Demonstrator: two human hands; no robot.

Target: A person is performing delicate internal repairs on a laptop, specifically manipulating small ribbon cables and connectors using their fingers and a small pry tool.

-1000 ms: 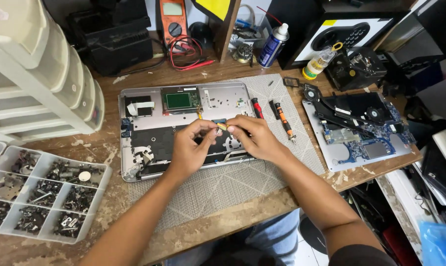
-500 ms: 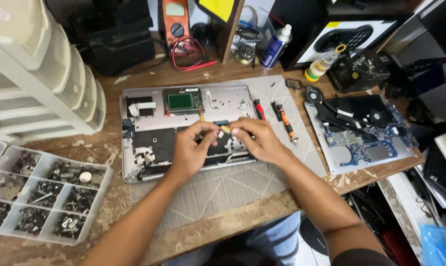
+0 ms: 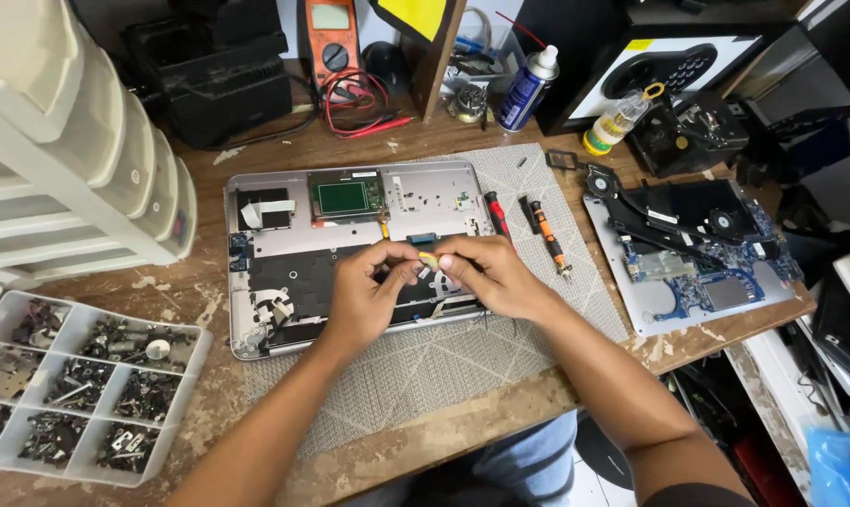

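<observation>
From the head camera, looking down, the left hand (image 3: pixel 364 296) and the right hand (image 3: pixel 486 272) meet over the middle of an opened silver laptop base (image 3: pixel 350 249) that lies on a grey woven mat (image 3: pixel 444 357) on the scuffed wooden worktop (image 3: pixel 284 150). The fingers (image 3: pixel 408 272) of both hands are pressed together in pinches around a small yellowish part (image 3: pixel 428 260), held between the fingertips just above the dark lower half of the base; what kind of part it is cannot be told. A green circuit board (image 3: pixel 345 197) sits in the upper part of the base, well clear of the hands. Just right of the base, on the mat, lie a red-handled screwdriver (image 3: pixel 497 214) and an orange-and-black screwdriver (image 3: pixel 549 239), side by side and slightly angled. Further right, a removed laptop motherboard (image 3: pixel 697 253) with fans rests on a pale panel at the worktop's edge. At lower left stands a clear compartment tray (image 3: pixel 68 385) filled with dark screws and small metal pieces, and above it a stack of white plastic drawers (image 3: pixel 59 141). Along the back of the worktop are an orange multimeter (image 3: pixel 331 42) with red leads, a blue spray can (image 3: pixel 528 89) and a small yellow-capped bottle (image 3: pixel 612 122).
</observation>
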